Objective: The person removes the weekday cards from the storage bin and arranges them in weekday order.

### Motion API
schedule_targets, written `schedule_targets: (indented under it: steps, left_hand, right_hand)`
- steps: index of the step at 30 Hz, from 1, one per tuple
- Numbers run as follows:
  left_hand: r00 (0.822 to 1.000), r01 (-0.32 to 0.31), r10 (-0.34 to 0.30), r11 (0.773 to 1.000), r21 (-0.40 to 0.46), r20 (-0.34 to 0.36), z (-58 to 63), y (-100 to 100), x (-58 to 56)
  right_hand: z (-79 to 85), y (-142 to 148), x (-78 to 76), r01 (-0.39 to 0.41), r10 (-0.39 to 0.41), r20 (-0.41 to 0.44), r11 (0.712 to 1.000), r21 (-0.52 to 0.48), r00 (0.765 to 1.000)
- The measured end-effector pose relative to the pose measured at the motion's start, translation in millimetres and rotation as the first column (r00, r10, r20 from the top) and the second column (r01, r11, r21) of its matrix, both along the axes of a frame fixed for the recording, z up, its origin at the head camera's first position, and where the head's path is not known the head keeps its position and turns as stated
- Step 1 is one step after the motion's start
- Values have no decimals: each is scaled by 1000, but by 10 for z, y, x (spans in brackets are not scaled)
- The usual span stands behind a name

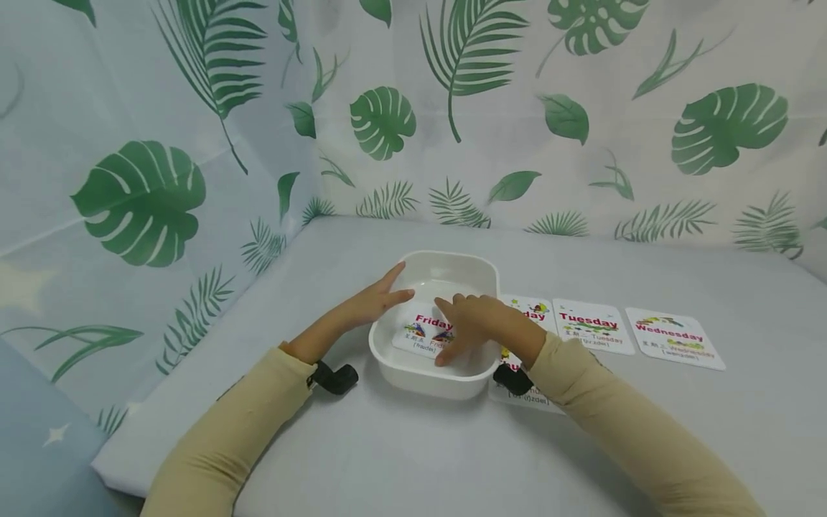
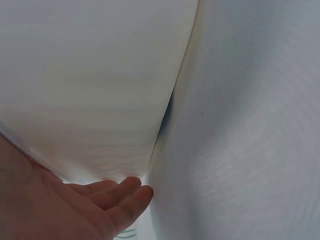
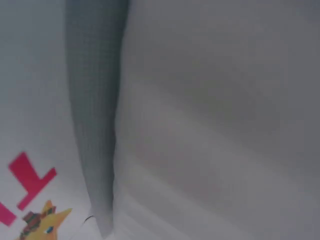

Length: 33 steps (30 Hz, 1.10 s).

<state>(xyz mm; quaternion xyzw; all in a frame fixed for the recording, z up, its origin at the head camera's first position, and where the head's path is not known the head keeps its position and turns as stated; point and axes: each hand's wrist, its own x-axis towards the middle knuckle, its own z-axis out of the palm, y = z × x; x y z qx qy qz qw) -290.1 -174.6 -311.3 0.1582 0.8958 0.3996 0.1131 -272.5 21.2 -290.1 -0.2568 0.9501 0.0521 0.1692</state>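
A white plastic basin (image 1: 428, 384) stands on the table with a white "Friday" card (image 1: 416, 334) lying inside. My left hand (image 1: 375, 300) holds the basin's left rim, thumb over the inside and the other fingers along the outer wall, as its fingers (image 2: 127, 205) show in the left wrist view. My right hand (image 1: 481, 323) reaches over the right rim into the basin. Its thumb and index finger are spread wide over the right part of the card, which they partly cover. Only the basin's outer wall (image 3: 215, 125) and a printed card show in the right wrist view.
Right of the basin lie a "Tuesday" card (image 1: 594, 327), a "Wednesday" card (image 1: 675, 337) and a card ending in "day" (image 1: 530, 305), partly hidden. A "Thu..." card (image 1: 536, 398) lies under the right wrist. A leaf-patterned curtain (image 1: 491, 143) hangs behind the table.
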Motion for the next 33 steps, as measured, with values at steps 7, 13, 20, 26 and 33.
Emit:
schedule_targets:
  steps: [7, 13, 20, 26, 33]
  left_hand:
    - [1000, 6, -6, 1000, -16, -5, -18, 25, -19]
    - [1000, 12, -12, 1000, 2, 2, -14, 22, -11]
    - [1000, -1, 1, 1000, -2, 14, -20, 28, 6]
    - [1000, 6, -6, 1000, 1, 14, -38, 42, 7]
    - [1000, 13, -13, 1000, 19, -5, -38, 36, -16]
  right_hand:
    - [-27, 70, 68, -61, 56, -103, 997, -46, 993]
    - [-23, 89, 108, -124, 110, -225, 991, -51, 968]
    - [-37, 117, 86, -163, 140, -280, 985, -60, 950]
    - [40, 207, 114, -179, 141, -339, 980, -85, 930]
    - [284, 454, 212, -144, 78, -419, 981, -130, 905]
